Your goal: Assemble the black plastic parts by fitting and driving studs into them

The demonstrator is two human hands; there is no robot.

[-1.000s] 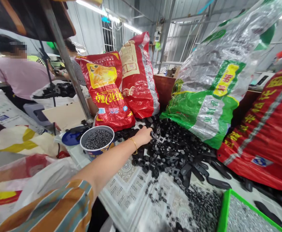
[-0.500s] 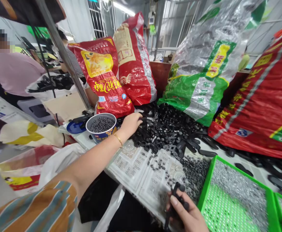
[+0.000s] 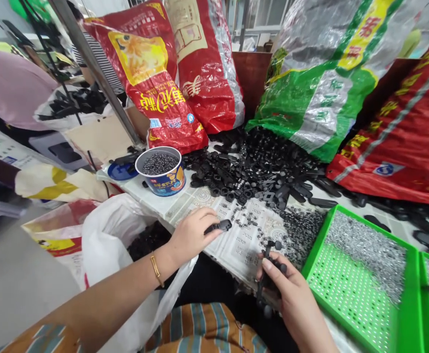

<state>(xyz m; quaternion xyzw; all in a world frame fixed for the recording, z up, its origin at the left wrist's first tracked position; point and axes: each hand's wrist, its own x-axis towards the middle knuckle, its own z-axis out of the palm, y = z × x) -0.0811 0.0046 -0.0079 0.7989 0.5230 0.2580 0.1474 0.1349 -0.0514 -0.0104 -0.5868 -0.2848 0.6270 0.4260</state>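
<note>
My left hand [image 3: 195,233], with a gold bracelet at the wrist, is closed on a short black plastic piece [image 3: 218,226] above the table's front edge. My right hand [image 3: 286,279] grips several black plastic parts [image 3: 266,280] with round knobs, held in a bunch. Its fingers hide some of them. Beyond both hands lies a wide heap of black plastic parts [image 3: 232,171]. Small dark beads [image 3: 302,230] are spread between my right hand and a green perforated tray [image 3: 312,264] that holds small clear pieces.
A blue tub [image 3: 166,185] of small dark pieces stands at the table's left, beside a blue lid [image 3: 121,171]. Big red sacks [image 3: 210,73] and a green sack [image 3: 310,108] line the back. A white bag [image 3: 104,240] hangs open below. A person in pink [image 3: 13,88] is at far left.
My left hand has come back from the heap toward me and now holds a black piece. My right hand keeps its bunch of parts. The view has tilted down.
</note>
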